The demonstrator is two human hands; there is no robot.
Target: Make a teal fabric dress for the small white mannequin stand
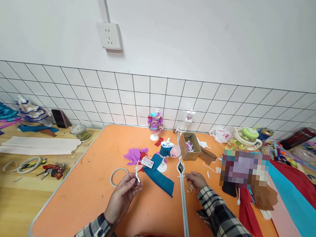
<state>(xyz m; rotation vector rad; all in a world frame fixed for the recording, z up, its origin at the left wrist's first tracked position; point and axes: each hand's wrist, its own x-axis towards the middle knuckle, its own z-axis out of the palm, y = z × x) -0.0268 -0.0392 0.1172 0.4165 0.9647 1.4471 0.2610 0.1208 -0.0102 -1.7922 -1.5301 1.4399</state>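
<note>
Pinching a narrow, white, gently bending strip (137, 174) between thumb and fingers of the left hand (122, 194), above the orange bench (83, 202), near teal cloth (162, 179); curling the right hand (198, 179) partly closed beside scissors (190, 190), not clearly showing any hold.

Ring (111, 176) left of scissors (191, 187); box (191, 156) behind
</note>
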